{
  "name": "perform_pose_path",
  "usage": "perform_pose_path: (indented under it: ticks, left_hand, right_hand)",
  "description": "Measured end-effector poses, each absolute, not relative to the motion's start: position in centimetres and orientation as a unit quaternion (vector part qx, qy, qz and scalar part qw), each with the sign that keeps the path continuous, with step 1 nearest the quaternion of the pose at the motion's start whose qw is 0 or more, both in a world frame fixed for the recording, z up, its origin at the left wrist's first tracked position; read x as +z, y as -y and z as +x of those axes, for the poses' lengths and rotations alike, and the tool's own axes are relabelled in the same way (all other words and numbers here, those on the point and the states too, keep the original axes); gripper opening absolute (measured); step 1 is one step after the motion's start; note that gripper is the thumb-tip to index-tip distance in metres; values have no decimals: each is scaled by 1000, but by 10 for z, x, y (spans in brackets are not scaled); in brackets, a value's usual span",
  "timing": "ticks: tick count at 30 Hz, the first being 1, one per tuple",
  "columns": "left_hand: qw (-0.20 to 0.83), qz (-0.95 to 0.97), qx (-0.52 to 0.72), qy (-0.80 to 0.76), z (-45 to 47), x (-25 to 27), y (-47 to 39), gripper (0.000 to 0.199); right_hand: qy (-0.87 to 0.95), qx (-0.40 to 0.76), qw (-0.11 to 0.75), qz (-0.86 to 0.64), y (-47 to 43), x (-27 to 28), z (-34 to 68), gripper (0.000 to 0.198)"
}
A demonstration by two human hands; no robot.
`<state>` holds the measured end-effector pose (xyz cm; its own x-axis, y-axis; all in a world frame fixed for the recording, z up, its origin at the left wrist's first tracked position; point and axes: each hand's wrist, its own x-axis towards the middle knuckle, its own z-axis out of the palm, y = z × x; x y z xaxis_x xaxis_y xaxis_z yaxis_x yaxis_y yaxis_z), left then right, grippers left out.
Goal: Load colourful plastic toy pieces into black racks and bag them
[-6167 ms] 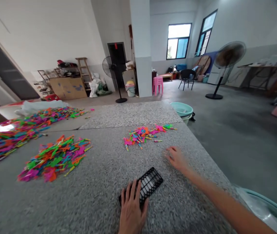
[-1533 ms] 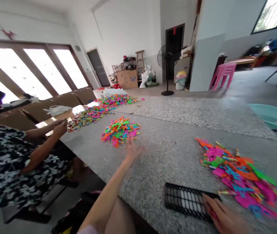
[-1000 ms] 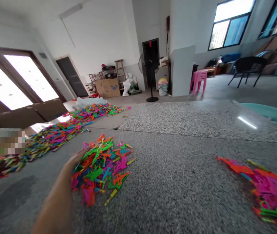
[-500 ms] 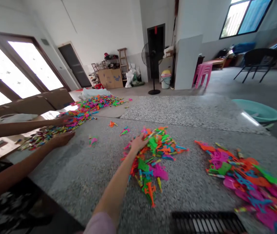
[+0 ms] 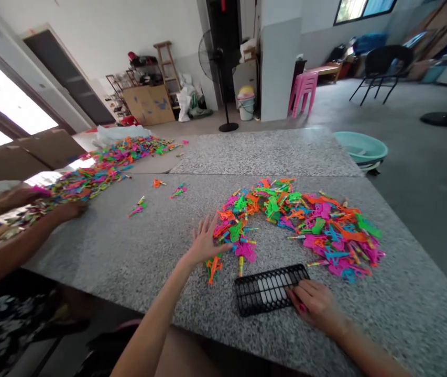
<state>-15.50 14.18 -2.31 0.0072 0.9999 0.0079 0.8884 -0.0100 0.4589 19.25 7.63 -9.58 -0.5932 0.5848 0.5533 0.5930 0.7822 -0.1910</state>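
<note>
My left hand (image 5: 205,242) has its fingers spread at the left edge of a heap of small bright plastic toys (image 5: 272,207) in pink, green, orange and blue. Some toys seem to have yellow-banded sticks. Close to me lies a black lattice basket (image 5: 249,298) with white, slim pieces or strips showing inside. My right hand (image 5: 317,303) is closed at the basket's right end, its fingers curled at the rim. A small reddish-pink spot shows by its thumb; I cannot tell what it is. More toys (image 5: 337,238) lie just beyond that hand, joining the first heap.
Another person's hands (image 5: 68,209) work at a long toy pile (image 5: 121,157) on the left. Several loose toys (image 5: 137,208) lie between. A speckled stone table (image 5: 160,251) carries everything. Beyond it stand a turquoise basin (image 5: 360,144), a fan (image 5: 225,89) and pink stools (image 5: 305,89).
The view has swung right and down, bringing the whole basket and my right hand in. My left hand has come off the heap's top to its left edge. The two heaps now meet.
</note>
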Motion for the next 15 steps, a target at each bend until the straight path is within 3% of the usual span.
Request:
perform_pose_path:
  ticks: [3,6,13,15]
  left_hand:
    - [150,640,157,-737,-158,-56,-96,125]
    - [135,633,166,-743,-131,-75,-106,132]
    - [211,696,169,-665,-48,-67,-178,136]
    - [249,712,165,-636,-48,-63,-186,126]
  right_hand:
    - [892,-7,307,-330,-77,-97,192,31]
    - [892,-4,315,-324,-77,-99,191,30]
    - [879,-29,346,-326,-77,-104,191,30]
    - [875,-18,371,-312,-75,-109,194,27]
